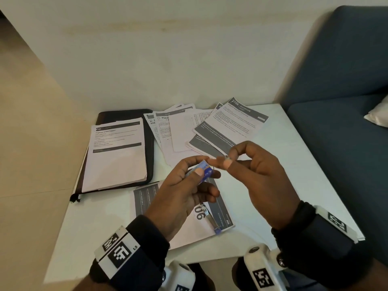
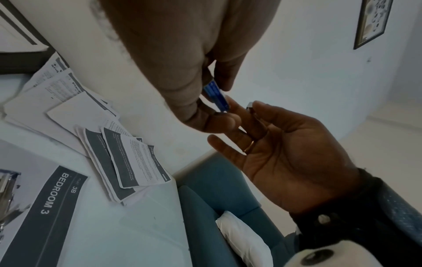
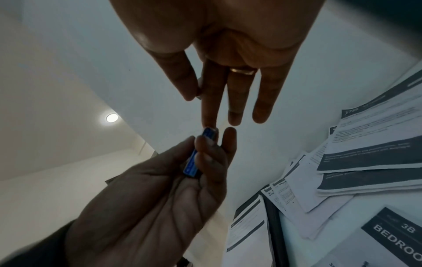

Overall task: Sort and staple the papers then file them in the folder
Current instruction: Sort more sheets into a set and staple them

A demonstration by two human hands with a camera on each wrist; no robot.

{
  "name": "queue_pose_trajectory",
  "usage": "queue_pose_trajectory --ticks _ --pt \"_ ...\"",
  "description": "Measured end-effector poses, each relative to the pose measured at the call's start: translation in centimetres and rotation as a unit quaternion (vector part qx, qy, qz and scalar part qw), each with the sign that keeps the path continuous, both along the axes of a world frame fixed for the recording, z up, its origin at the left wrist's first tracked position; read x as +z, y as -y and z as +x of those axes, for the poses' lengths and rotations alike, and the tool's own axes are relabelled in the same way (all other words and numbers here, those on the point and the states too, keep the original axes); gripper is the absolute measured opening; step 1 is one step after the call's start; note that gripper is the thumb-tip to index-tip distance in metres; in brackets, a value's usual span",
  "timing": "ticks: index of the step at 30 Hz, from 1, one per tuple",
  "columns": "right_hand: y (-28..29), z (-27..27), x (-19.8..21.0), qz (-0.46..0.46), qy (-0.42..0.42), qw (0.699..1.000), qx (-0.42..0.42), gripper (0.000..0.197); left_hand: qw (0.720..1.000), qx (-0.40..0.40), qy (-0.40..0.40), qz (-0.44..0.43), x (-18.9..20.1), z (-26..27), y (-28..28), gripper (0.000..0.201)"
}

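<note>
i've got my left hand [image 1: 184,192] curled round the little blue staple box [image 1: 204,171], centre frame, my right hand [image 1: 258,177] pinching a staple strip [image 2: 250,105] beside it. looks like reloading: the stapler [image 1: 212,222] lies open on the lower-centre sheet, folder [image 1: 126,116] upper left, loose papers [image 1: 210,127] above. next, i reckon, seat that strip squarely.

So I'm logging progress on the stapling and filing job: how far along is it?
Early. One stack of papers already lies on the black folder. In hand: the left hand holds a small blue staple box, and the right hand pinches a strip of staples, while the stapler lies on the Bedroom 3 sheet. The fanned loose papers remain unsorted.
</note>
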State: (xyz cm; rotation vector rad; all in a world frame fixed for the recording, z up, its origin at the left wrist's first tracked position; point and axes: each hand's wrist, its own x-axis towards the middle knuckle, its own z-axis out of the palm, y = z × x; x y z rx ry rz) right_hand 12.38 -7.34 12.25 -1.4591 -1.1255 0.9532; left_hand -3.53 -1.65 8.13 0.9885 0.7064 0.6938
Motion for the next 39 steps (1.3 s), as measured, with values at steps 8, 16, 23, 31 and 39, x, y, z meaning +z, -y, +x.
queue_pose_trajectory --ticks 8,16,23,31,39 --pt "0.3 -1.1 -0.7 0.001 -0.025 0.999 -0.031 0.012 1.000 0.026 0.015 -0.009 0.2 0.0 -0.1 0.026" --pt "-0.1 -1.8 -1.7 -0.002 -0.010 0.999 0.032 0.011 0.982 0.013 -0.146 0.121 -0.9 -0.7 -0.7 0.023" --pt "-0.7 -2.0 -1.7 -0.044 -0.045 0.997 0.050 0.011 0.955 -0.062 -0.252 0.144 0.3 -6.1 -5.1 0.029" --pt "-0.6 -1.2 -1.0 -0.047 -0.023 0.998 0.038 0.011 0.861 0.051 -0.498 0.089 -10.8 -19.1 -8.6 0.033" --pt "-1.2 -0.9 -3.4 -0.052 0.161 0.986 0.009 0.010 0.696 0.013 -0.694 0.186 -18.8 -21.1 -5.9 0.048"
